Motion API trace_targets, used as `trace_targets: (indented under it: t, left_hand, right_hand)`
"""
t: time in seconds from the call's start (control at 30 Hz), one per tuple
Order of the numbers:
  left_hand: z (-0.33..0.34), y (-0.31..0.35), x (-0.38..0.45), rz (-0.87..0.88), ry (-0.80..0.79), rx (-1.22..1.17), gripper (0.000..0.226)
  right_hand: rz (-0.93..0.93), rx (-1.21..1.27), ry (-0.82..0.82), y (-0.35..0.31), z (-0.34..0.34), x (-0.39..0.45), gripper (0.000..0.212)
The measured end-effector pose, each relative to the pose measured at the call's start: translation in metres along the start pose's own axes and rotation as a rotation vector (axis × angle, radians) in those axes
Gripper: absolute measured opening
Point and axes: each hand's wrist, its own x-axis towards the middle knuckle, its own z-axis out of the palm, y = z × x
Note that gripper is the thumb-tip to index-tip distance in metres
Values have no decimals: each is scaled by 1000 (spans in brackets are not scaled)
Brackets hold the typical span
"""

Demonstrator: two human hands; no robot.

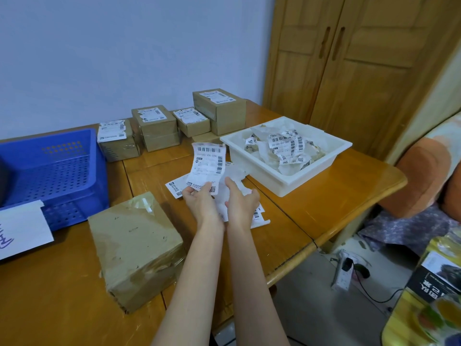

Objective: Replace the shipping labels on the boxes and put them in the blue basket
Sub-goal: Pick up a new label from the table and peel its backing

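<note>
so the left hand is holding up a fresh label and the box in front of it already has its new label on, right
Not quite. In the head view the left hand does hold up a label, but the box in front has a bare top, with only tape and label residue.

A pale blue wall (pixel 112 58) stands behind the glossy wooden tabletop (pixel 324 196). To the right, a wooden wardrobe (pixel 349 71) shows 2 doors, above a grey floor (pixel 311 308) and an orange cushion (pixel 421 176).

Bare tabletop (pixel 324 193) right of unlabelled box (pixel 136 248), between blue basket (pixel 53 166) and white tray (pixel 282 181).
</note>
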Motion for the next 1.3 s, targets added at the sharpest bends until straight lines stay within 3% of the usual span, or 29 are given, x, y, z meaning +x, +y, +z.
trace_targets:
  t: [0.13, 0.2, 0.3, 0.4, 0.63, 0.73, 0.93, 1.1, 1.3]
  left_hand:
    - [-1, 1, 0, 56, -8, 25, 25]
    - [-3, -2, 0, 91, -17, 103, 18]
    - [-6, -5, 2, 123, -34, 217, 7]
    - [-6, -6, 2, 117, -42, 331, 23]
    - [-4, 7, -6, 202, -27, 158, 16]
    - [-11, 19, -10, 333, -12, 262, 3]
    - [-47, 58, -25, 546, -4, 490, 9]
    - [-102, 106, -34, 555, 54, 635, 16]
    - [-154, 116, -40, 534, 263, 817, 28]
  right_hand:
    - [-40, -44, -93, 2, -1, -1, 27]
    - [-133, -61, -64, 0, -1, -3, 19]
    - [-287, -116, 3, -2, -1, -2, 20]
    - [-313, -85, 30, -5, -2, -3, 28]
    - [-270, -73, 49, -8, -9, -9, 28]
    - [-254, -86, -4, -10, -9, -17, 27]
    - [-294, -224, -194, -17, 1, -49, 27]
    - [-304, -324, -384, -13, 16, -78, 26]
    - [-363, -547, -461, 6, 29, -106, 30]
